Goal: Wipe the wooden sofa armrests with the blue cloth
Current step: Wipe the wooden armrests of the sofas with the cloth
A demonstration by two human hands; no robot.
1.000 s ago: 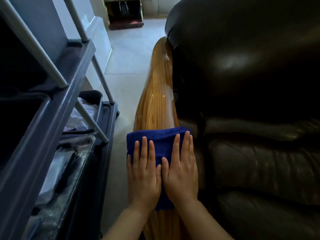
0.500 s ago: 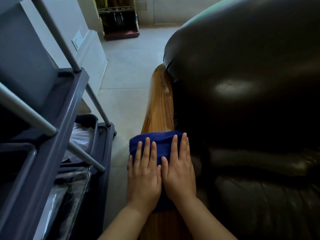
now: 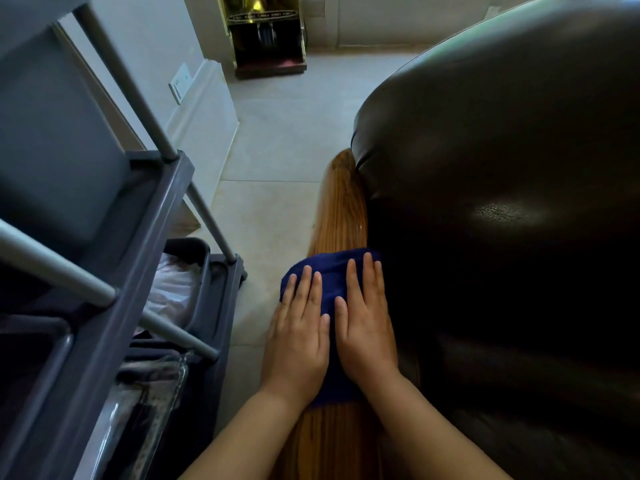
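The glossy wooden armrest (image 3: pixel 341 213) runs away from me along the left side of a dark leather sofa (image 3: pixel 502 202). A folded blue cloth (image 3: pixel 329 271) lies across the armrest's middle. My left hand (image 3: pixel 299 336) and my right hand (image 3: pixel 365 327) rest flat on the cloth side by side, fingers straight and pointing forward, pressing it onto the wood. The cloth's near edge shows between my wrists, with bare wood below it.
A grey cleaning cart (image 3: pixel 114 271) with metal posts and plastic bins stands close on the left. A strip of pale tiled floor (image 3: pixel 277 150) separates it from the armrest. A gold and dark cabinet (image 3: pixel 266 32) stands by the far wall.
Both hands have slid the cloth forward along the armrest toward its far end. The view has tilted and moved forward, so less bare wood shows ahead of the cloth.
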